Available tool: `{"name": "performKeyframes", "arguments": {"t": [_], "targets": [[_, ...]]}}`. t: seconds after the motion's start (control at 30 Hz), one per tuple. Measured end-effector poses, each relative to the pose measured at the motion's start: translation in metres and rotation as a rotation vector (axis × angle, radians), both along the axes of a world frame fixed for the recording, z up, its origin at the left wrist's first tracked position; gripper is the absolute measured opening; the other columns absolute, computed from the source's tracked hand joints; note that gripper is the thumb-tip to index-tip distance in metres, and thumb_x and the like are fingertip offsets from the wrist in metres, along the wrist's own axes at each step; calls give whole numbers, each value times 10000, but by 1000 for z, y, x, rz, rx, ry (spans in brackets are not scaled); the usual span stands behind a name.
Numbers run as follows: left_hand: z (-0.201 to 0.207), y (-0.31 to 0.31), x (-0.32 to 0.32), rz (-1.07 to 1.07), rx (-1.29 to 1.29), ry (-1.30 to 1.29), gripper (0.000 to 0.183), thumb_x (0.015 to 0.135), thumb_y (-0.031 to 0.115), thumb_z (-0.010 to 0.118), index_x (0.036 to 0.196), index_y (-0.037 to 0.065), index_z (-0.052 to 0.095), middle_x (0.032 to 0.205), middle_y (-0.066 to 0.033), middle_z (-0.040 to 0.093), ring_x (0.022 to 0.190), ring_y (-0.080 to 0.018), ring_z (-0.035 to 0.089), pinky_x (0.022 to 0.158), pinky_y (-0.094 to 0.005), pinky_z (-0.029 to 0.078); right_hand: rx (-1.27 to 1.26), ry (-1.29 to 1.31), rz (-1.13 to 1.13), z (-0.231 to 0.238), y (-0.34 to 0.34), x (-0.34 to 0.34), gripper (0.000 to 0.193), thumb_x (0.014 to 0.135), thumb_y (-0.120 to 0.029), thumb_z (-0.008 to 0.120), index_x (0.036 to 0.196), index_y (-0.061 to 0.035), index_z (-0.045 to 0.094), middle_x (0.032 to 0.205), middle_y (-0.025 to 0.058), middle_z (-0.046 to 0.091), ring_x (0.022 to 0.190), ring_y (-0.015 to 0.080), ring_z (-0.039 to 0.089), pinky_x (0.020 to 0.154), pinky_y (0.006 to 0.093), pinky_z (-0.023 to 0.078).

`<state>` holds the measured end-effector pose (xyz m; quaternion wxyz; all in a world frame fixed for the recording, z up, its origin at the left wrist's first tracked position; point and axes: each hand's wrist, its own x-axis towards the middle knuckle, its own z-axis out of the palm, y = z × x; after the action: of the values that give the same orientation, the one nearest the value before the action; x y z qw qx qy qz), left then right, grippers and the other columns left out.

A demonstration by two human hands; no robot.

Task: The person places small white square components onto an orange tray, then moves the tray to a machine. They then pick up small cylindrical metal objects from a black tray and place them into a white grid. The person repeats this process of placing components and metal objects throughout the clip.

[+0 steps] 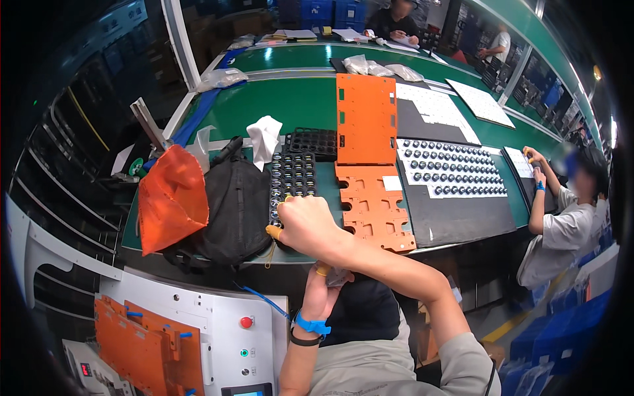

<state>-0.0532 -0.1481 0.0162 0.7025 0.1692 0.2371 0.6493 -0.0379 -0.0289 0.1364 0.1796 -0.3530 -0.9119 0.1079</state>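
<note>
My right hand (309,223) reaches across to the left, over the near end of a black tray (292,173) that holds rows of small round dark parts. Its fingers, with yellow finger cots on the tips, are bent and drawn together at the tray's near left corner; what they grip there is hidden. Below it, close to my lap, my left hand (319,290) is curled round a small greyish thing (338,276), too covered to name. A blue strap (312,325) and a dark band circle my left wrist.
A black bag (234,204) and orange bag (173,201) lie left of the tray. Orange plates (366,119) and a white board (456,168) with rows of round parts lie right. A machine (228,310) with a red button stands lower left. A co-worker (561,211) works at right.
</note>
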Motion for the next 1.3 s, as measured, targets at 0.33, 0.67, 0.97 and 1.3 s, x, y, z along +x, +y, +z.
{"name": "performKeyframes", "arguments": {"t": [0.33,0.67,0.97,1.3], "targets": [[15,12,7,17,59,34,460,1036,491,468,1148,65,603,928,-38,651,739,-142,583,606,-272,420,-219,377,-66,26,-14,80,307,799,-256,774,955,-6,689,749,80,623,634,210,607,591,331,485],[48,13,15,127,93,208,737,829,454,793,1337,-25,556,1037,-28,673,783,-51,589,603,-177,429,-605,547,131,10,-37,168,294,862,-66,717,1153,-31,698,775,37,566,608,98,451,554,256,375],[57,15,21,134,141,386,693,859,470,767,1303,-32,591,987,-18,678,761,-27,573,606,-154,415,-284,545,214,-9,-33,181,349,844,-117,768,1182,-61,702,786,57,553,621,180,523,566,312,429],[54,24,26,79,84,480,632,891,443,732,1293,-24,587,1065,-55,711,724,-27,554,554,-167,381,85,276,140,4,-44,188,351,770,-78,755,1117,-53,708,774,46,510,667,216,573,554,346,476]]}}
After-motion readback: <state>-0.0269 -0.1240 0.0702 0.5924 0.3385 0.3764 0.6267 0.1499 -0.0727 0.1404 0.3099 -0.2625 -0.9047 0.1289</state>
